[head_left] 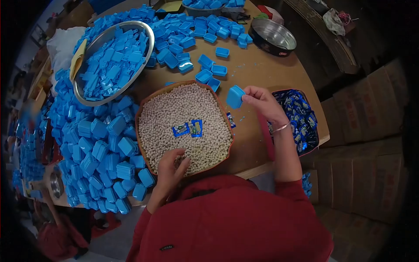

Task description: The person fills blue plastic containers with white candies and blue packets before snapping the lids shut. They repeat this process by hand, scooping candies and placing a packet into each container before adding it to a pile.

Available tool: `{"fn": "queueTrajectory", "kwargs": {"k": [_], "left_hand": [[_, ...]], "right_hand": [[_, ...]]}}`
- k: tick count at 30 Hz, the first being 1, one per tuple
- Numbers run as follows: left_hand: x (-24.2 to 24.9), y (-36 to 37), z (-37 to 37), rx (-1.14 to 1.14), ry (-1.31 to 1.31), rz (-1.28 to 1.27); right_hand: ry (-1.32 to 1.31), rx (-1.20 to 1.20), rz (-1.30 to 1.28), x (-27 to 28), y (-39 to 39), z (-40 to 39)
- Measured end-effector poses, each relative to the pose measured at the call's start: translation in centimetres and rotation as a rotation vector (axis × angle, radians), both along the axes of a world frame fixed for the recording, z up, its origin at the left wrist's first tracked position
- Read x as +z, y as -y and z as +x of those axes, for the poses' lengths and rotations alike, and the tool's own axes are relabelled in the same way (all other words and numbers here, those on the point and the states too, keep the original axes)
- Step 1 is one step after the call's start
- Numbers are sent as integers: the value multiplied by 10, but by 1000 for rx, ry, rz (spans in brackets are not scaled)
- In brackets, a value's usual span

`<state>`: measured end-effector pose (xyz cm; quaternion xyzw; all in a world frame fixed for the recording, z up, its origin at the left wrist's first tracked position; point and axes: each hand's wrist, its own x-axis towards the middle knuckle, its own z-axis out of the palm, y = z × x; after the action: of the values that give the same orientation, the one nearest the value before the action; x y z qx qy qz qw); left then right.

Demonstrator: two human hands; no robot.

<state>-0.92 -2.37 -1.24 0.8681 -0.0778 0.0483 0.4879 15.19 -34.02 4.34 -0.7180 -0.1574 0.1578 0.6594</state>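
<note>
My right hand (265, 104) pinches a small blue plastic box (235, 96) by its edge, above the table between the bead tray and a pink-rimmed bin. Low over the near edge of a tray full of small pale round pellets (183, 105) is my left hand (171, 168), its thumb and fingers apart; I see nothing held in it. Two blue printed sachets (196, 128) lie on the pellets near the middle of the tray. Another sachet (231, 120) rests on the table just right of the tray.
A bin of blue sachets (299, 118) stands at the right. Closed blue boxes (100, 150) pile up on the left, beside a metal bowl (148, 52) of blue plastic parts. Open blue boxes (219, 70) and a round metal tin (273, 37) sit further back. Cartons (362, 109) stack at the right.
</note>
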Motion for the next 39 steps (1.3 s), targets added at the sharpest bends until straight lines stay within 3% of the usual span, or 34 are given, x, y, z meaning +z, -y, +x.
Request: {"fn": "queueTrajectory", "kwargs": {"k": [3, 6, 8, 10, 11, 14, 16, 19, 23, 26, 27, 29, 30, 33, 34, 36, 39], "left_hand": [[0, -2, 6, -24, 75, -33], [31, 10, 11, 99, 46, -179], [22, 4, 12, 73, 6, -137], [-4, -6, 10, 56, 64, -71], [-2, -10, 5, 135, 67, -32], [-1, -18, -2, 346, 50, -117], [-2, -18, 1, 379, 27, -200], [-12, -23, 4, 302, -2, -224], [-12, -29, 7, 308, -70, -370], [-9, -33, 7, 267, -215, -571], [-7, -34, 8, 252, -219, -574], [-4, -33, 13, 210, -230, -578], [-12, -31, 15, 223, -191, -588], [-17, -33, 18, 243, -68, -577], [-16, -33, 17, 271, -61, -573], [-15, -33, 14, 325, -49, -566], [-24, -28, 15, 404, 95, -594]], "right_hand": [[-76, 131, 142, 8, -36, -18], [36, 257, -97, 1, -85, -46], [238, 432, -246, -17, -123, -70], [201, 476, -193, -28, -146, -81], [349, 395, -93, -37, -150, -76], [819, 173, -473, -42, -160, -53], [1011, 249, -637, -62, -170, -46], [910, 436, -752, -74, -169, -43], [673, 657, -954, -39, -149, -58], [580, 607, -613, -23, -139, -48], [515, 457, -712, -21, -141, -41], [799, 151, -861, -50, -142, -15], [818, 188, -975, -65, -142, -1], [925, 213, -974, -69, -170, -12], [791, 339, -905, -66, -182, -17], [770, 493, -930, -56, -203, -37], [784, 554, -777, -57, -210, -68]]}}
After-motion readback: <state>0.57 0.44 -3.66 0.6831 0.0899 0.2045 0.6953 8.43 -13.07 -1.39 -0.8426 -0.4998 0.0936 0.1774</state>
